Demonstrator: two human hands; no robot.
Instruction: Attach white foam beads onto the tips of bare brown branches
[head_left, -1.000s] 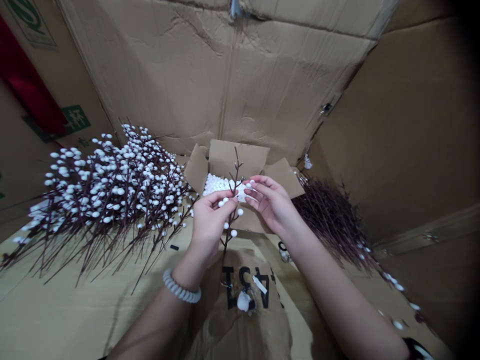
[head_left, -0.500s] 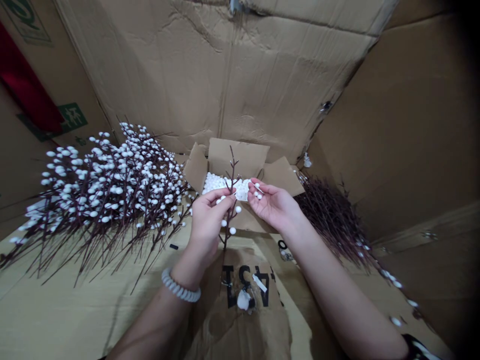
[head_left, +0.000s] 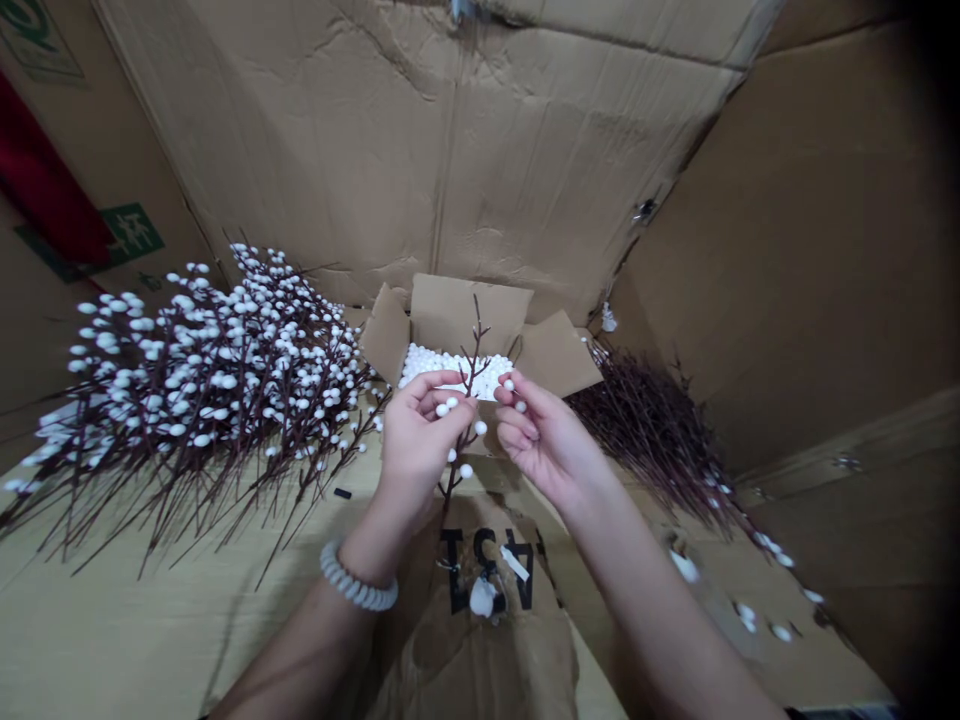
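My left hand (head_left: 426, 430) is closed around a dark brown artificial twig (head_left: 474, 350), which stands roughly upright in front of me. Several white balls sit on the twig's lower part, while its upper side shoots are bare. To the right of it, my right hand (head_left: 544, 430) pinches a small white foam ball (head_left: 509, 385) between thumb and fingertips; another white ball shows just below, in the same fingers. Behind both hands stands an open cardboard box (head_left: 471, 308) filled with loose white balls (head_left: 431, 364), partly hidden by my fingers.
A large pile of twigs with white balls (head_left: 225, 360) lies at left. Bare brown twigs (head_left: 652, 430) are heaped at right. Tall cardboard walls (head_left: 337, 130) enclose the back and sides. A printed cardboard piece (head_left: 480, 660) with white scraps lies in front.
My right hand's fingers have curled in from a more open pose and now pinch a ball at the tips. The twig has tilted slightly to the right in my left hand.
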